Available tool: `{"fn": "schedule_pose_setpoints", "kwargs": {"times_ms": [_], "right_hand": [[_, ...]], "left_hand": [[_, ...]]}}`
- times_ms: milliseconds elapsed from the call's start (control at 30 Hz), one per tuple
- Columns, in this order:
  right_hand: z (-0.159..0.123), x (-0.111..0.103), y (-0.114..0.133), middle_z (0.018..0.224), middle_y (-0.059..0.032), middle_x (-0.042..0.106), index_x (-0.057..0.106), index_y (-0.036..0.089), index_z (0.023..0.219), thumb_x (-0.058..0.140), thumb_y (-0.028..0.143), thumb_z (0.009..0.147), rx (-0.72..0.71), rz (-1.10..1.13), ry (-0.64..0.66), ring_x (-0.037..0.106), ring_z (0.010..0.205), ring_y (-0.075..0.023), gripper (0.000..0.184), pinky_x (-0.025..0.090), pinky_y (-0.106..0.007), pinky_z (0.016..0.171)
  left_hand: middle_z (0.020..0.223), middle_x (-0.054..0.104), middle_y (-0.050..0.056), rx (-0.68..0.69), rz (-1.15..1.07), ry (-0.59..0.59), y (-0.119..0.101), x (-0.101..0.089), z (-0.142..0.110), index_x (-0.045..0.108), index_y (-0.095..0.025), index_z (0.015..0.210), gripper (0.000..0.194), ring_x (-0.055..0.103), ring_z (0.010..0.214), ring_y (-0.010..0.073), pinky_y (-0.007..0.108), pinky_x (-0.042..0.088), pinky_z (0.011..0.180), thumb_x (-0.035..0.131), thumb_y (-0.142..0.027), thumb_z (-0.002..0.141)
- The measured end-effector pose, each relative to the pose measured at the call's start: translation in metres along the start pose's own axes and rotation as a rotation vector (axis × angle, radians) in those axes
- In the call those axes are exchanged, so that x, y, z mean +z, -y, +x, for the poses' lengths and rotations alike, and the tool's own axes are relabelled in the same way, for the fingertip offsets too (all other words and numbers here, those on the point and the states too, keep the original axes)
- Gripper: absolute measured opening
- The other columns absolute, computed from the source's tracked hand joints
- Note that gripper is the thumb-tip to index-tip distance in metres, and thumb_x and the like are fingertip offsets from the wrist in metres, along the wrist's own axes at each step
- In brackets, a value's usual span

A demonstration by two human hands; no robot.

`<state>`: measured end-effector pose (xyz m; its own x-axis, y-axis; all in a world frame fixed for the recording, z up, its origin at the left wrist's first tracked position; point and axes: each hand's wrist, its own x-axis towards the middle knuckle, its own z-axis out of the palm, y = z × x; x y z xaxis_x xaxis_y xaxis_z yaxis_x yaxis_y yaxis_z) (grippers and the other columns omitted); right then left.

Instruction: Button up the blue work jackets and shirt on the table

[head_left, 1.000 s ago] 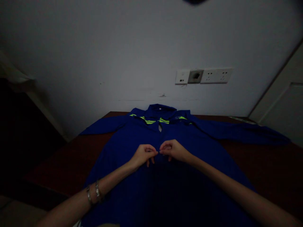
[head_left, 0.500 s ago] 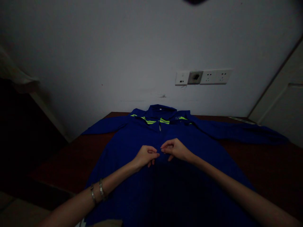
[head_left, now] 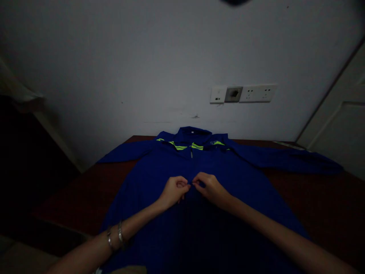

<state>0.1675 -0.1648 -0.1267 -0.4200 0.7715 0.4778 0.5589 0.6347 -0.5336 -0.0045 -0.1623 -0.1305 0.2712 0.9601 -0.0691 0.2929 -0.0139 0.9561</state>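
Observation:
A blue long-sleeved jacket with yellow-green stripes across the chest lies spread face up, collar toward the wall and sleeves out to both sides. Over the middle of its front, my left hand pinches the cloth near the front opening. My right hand pinches at the opposite side, fingertips almost meeting those of the left. Higher up, a small gap shows in the front below the stripes. The fastening between my fingers is too small and dark to make out.
The jacket rests on a dark red-brown wooden table set against a pale wall. Power sockets are fixed to the wall at the right. A white door stands at the far right. The light is dim.
My right hand has dipped slightly and its fingers have curled tighter into a pinch. My left hand has shifted only a little. The gap below the stripes looks narrower than at first.

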Motion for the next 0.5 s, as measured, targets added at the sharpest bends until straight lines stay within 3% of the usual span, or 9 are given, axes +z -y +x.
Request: {"fn": "schedule_pose_setpoints", "kwargs": {"times_ms": [200,333,500], "right_hand": [[-0.004,0.003,-0.002,0.073,-0.0033,0.064,0.061,0.016,0.074,0.055,0.008,0.072,0.027,0.036,-0.062,0.060,0.070,-0.0139,0.011,0.046,-0.024,0.065],[-0.007,0.006,-0.002,0.069,-0.0018,0.064,0.062,0.016,0.071,0.055,0.011,0.071,0.198,0.210,-0.092,0.059,0.060,-0.0121,0.008,0.046,-0.023,0.055],[-0.012,0.010,-0.008,0.067,-0.0005,0.062,0.060,0.015,0.071,0.061,0.028,0.070,0.434,0.602,-0.124,0.059,0.058,-0.0120,0.013,0.048,-0.021,0.047]], "left_hand": [[0.053,0.050,-0.005,0.264,0.206,-0.120,-0.008,0.009,-0.010,0.057,-0.013,0.068,0.006,0.044,0.047,0.0064,0.017,0.033,0.046,0.056,-0.018,0.071],[0.061,0.053,-0.002,0.460,0.395,-0.165,-0.006,0.015,-0.012,0.059,-0.014,0.068,0.009,0.046,0.054,0.0076,0.019,0.036,0.053,0.052,-0.013,0.073],[0.076,0.057,0.003,0.590,0.547,-0.062,0.004,0.016,-0.022,0.062,-0.015,0.098,0.024,0.051,0.064,0.0102,0.021,0.040,0.060,0.043,-0.016,0.083]]}}
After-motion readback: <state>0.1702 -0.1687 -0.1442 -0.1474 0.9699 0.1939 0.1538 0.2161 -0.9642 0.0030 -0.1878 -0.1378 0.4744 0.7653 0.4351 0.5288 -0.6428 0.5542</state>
